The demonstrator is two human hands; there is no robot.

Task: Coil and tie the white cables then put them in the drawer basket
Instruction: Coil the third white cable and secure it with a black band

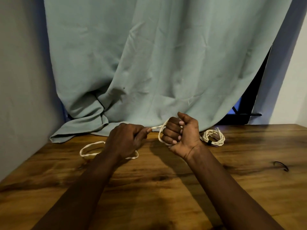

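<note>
Landmark: tied coil [213, 137], a white cable wound up and lying flat on the wooden counter [166, 188] near its far edge. A black band [209, 143] sat round the coil's near side.

Right hand [181, 133]: just left of the tied coil, raised off the counter, palm toward the camera. Grip was closed into a fist, thumb up. The loose white cable [159, 135] looped round the outside of the curled fingers, so this grip held it.

Left hand [126, 138]: further left of the tied coil, beyond the right hand, back of the hand up. Grip was narrow, with thumb and forefinger pinching a strand of the loose white cable. A short run of cable spanned the gap between the two hands.

The rest of that cable lay slack on the counter, well left of the tied coil. One open loop showed past the left wrist and another piece showed at the near side of the left forearm. The arm hid the middle, so I could not tell how they joined.

Black tie [281, 166]: small curved dark strip on the counter, well right of the tied coil and nearer the camera, touching nothing.

Green cloth [149, 63] hung behind the tied coil, its hem bunched on the counter's far edge. A dark opening [252, 100] showed above and right of the tied coil, past the cloth's edge.
</note>
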